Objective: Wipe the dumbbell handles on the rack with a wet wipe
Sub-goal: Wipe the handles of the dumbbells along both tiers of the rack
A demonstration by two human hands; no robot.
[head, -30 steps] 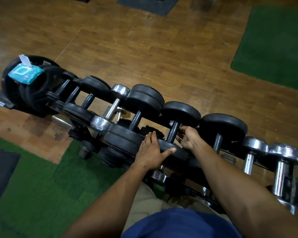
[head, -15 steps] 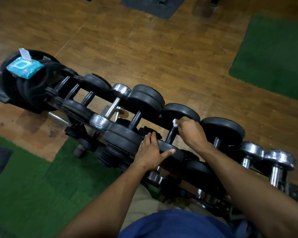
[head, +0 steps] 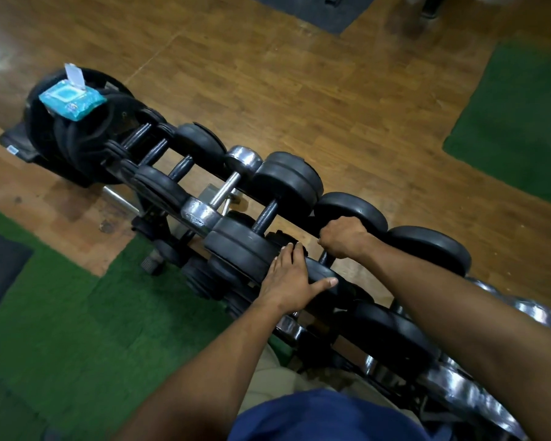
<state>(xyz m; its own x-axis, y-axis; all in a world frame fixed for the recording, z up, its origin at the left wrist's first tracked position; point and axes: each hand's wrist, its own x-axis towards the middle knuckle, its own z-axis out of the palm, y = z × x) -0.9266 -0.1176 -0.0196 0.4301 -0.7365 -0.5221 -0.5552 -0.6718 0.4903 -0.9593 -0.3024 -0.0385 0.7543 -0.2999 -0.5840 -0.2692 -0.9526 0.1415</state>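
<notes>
A row of black and chrome dumbbells lies across a low rack (head: 172, 214). My left hand (head: 291, 278) rests flat on the near head (head: 323, 276) of one black dumbbell, fingers straight and thumb spread. My right hand (head: 342, 237) is curled round that dumbbell's handle (head: 324, 258), high up against its far head (head: 353, 208). No wet wipe shows outside the fist. A blue pack of wet wipes (head: 70, 100), flap up, sits on the stacked weight plates (head: 77, 138) at the rack's left end.
A chrome dumbbell (head: 226, 189) and more black ones lie to the left, and chrome ones (head: 535, 310) to the right. A lower tier holds further dumbbells (head: 392, 329). Green mats (head: 61, 313) (head: 519, 122) flank the wooden floor (head: 299, 90).
My right hand has slid along the handle from near the close head up to the far head. The white bit of wipe seen at its fingers is now hidden. The left hand stays put.
</notes>
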